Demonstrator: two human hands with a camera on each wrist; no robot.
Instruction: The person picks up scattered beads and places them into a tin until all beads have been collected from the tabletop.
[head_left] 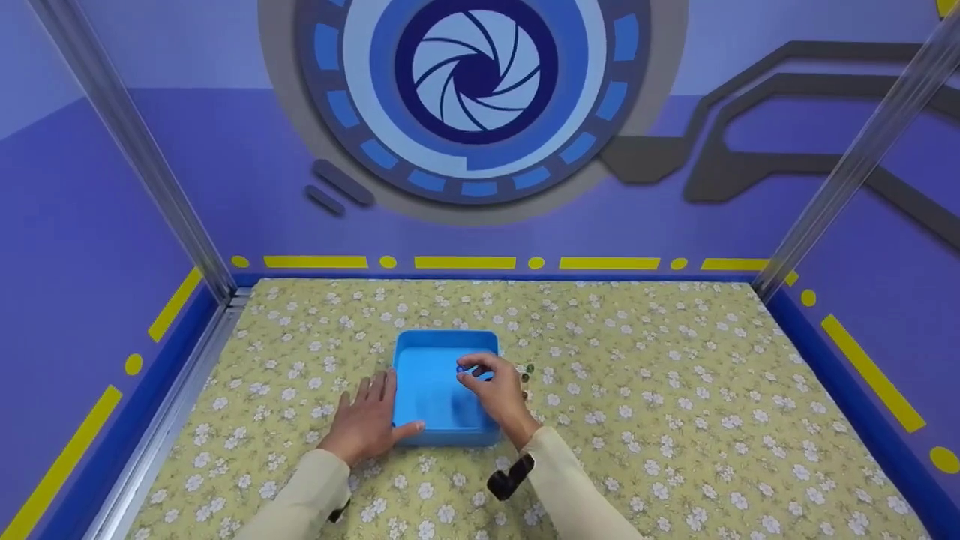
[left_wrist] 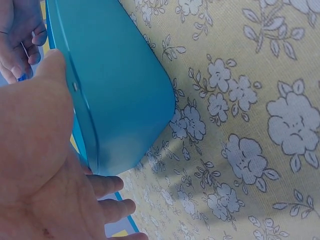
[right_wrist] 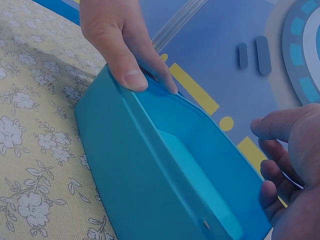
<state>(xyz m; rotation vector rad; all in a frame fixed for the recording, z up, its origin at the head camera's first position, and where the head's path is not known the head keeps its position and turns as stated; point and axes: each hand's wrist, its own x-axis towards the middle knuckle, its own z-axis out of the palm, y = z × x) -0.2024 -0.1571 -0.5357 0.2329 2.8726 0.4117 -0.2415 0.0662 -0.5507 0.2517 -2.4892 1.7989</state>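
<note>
A light-blue open plastic box stands on the table. My left hand rests against its left side, the fingers extended along the wall and the thumb lying on the front rim, as the right wrist view also shows. Over the box's right half, my right hand pinches a small dark-blue marble between thumb and fingertips. A bit of that blue shows at the fingertips in the left wrist view. In the right wrist view the right hand's fingers hide the marble.
A few small greenish and brownish marbles lie on the cloth just right of the box, partly hidden by my right hand. A yellow floral cloth covers the table. Blue printed panels and metal posts enclose it at the back and sides.
</note>
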